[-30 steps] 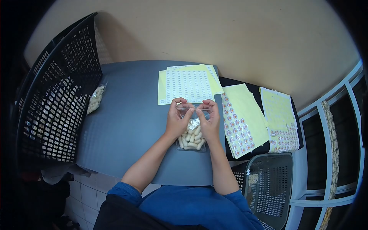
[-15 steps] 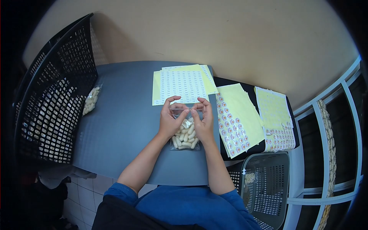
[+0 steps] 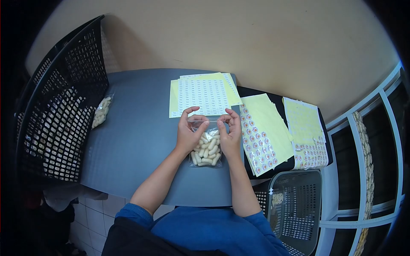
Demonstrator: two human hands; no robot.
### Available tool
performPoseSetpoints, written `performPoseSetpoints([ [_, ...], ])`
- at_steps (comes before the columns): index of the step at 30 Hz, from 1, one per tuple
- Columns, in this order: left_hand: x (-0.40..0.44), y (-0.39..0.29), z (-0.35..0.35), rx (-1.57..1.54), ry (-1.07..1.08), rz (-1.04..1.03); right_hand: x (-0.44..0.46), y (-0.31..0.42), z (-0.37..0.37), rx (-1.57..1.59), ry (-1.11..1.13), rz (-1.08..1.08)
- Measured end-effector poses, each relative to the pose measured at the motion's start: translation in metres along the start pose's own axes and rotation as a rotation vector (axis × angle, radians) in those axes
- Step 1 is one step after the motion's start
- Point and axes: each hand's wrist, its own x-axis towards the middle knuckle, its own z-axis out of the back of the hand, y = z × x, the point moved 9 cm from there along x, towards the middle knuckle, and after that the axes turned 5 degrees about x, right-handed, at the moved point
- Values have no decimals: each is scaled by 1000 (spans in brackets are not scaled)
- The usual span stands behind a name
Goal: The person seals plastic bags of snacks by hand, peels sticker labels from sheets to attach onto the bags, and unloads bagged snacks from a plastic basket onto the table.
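Note:
A clear plastic bag (image 3: 206,151) of pale, finger-shaped pieces lies on the grey table (image 3: 132,123), its top edge toward the wall. My left hand (image 3: 188,133) pinches the upper left corner between thumb and fingers. At the upper right corner, my right hand (image 3: 230,134) grips the same edge, thumb on top. The fingers under the bag's edge are partly hidden. Just beyond my fingertips lie sheets of small printed labels (image 3: 203,91) on yellow backing.
A tall dark perforated basket (image 3: 64,106) stands at the left, pale pieces showing through it. Beside it lies another filled bag (image 3: 102,112). Sheets with round stickers (image 3: 260,145) lie on a black surface at right. Below them is a grey basket (image 3: 294,177) with a bag inside.
My thumbs have moved apart along the bag's top edge, the right one shifting rightward. The bag remains in nearly the same place.

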Motion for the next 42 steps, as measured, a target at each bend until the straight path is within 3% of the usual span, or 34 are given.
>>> performPoseSetpoints([
  [4,1,3,1,6,9,-16,0,2,0,12,-4,-26],
  [7,-1,4,-4,-32,59,39,1,12,1,-54,-27,79],
  [9,-2,4,-5,-49,58,36,0,6,-5,-85,48,45],
  [22,6,4,2,-63,37,-26,3,1,12,-62,-28,-29],
  [24,5,3,2,-22,28,-59,0,35,6,-662,-40,232],
  [27,4,-2,1,31,20,-104,-5,52,-13,-879,27,383],
  [42,4,-5,-2,102,58,-166,-4,34,-16,-866,114,299],
])
